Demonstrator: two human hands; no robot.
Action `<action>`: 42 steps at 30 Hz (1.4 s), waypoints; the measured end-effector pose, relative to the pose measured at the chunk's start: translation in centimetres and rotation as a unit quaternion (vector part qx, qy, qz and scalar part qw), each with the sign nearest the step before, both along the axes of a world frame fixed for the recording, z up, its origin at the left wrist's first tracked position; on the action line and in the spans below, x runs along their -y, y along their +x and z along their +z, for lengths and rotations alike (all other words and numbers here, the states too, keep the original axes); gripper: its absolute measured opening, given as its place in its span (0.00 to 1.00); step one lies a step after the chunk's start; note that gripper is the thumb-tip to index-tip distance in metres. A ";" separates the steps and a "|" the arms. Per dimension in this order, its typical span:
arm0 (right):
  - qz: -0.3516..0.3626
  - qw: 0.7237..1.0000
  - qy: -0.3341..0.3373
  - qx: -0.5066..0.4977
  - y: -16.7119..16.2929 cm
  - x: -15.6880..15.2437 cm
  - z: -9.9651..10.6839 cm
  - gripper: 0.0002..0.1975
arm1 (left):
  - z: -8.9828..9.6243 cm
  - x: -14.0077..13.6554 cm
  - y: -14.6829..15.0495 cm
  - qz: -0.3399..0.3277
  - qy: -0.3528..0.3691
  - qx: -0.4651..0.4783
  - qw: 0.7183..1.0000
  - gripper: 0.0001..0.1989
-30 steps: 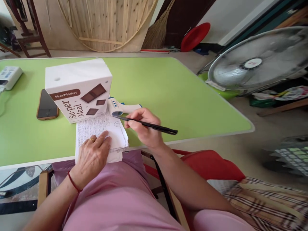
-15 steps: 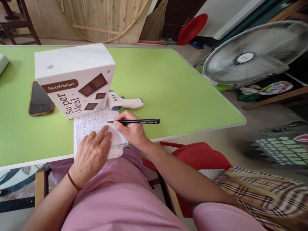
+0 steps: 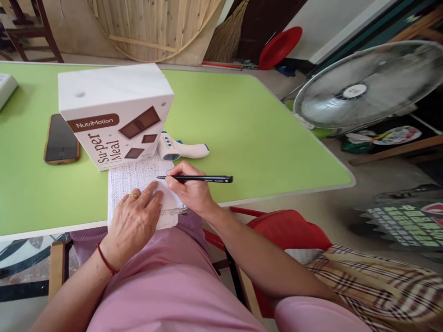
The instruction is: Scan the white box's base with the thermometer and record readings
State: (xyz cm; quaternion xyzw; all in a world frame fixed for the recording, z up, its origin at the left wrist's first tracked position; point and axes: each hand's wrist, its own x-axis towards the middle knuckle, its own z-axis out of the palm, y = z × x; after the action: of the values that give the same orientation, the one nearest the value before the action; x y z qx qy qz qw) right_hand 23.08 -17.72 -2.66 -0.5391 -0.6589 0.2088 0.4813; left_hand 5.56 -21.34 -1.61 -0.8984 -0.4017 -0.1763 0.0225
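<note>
A black pen (image 3: 204, 178) is pinched in my right hand (image 3: 190, 189), its tip pointing left at the written sheet. Dense handwriting covers the left part of the paper (image 3: 121, 184), while its right part looks mostly blank. My left hand (image 3: 136, 214) lies flat on the paper with fingers stretched out, a gold ring on one finger. Just beyond stands a white NutriMotion box (image 3: 117, 92), covering the sheet's far edge. Beside the box, a white and blue infrared thermometer (image 3: 183, 148) lies on the green table (image 3: 263, 133).
Left of the box lies a phone (image 3: 62, 138) in a brown case. A white object (image 3: 6, 90) sits at the table's far left. Right of the table are a large fan (image 3: 353, 91), a red chair (image 3: 290, 226) and a plaid cloth (image 3: 377, 281).
The camera view has shifted slightly, so the table's things appear a little further right. Both hands keep nearly the same pose on the paper, with the pen still held.
</note>
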 end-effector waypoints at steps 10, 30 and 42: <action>0.001 1.000 -0.005 -0.011 0.1 0.0 -0.1 0.05 | 0.0 0.0 0.0 -0.001 -0.006 0.001 1.000 0.13; -0.007 1.000 -0.015 -0.020 0.0 0.0 -0.2 0.05 | 0.2 0.0 0.0 0.001 -0.009 -0.003 1.000 0.13; -0.017 1.000 -0.010 -0.024 0.1 0.0 -0.3 0.04 | 0.2 0.0 0.0 0.003 -0.007 -0.006 1.000 0.13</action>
State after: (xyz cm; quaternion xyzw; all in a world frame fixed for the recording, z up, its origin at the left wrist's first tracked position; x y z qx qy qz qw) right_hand 23.15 -17.69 -2.94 -0.5496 -0.6360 0.2199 0.4950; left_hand 5.53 -21.35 -1.41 -0.8984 -0.4056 -0.1676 0.0190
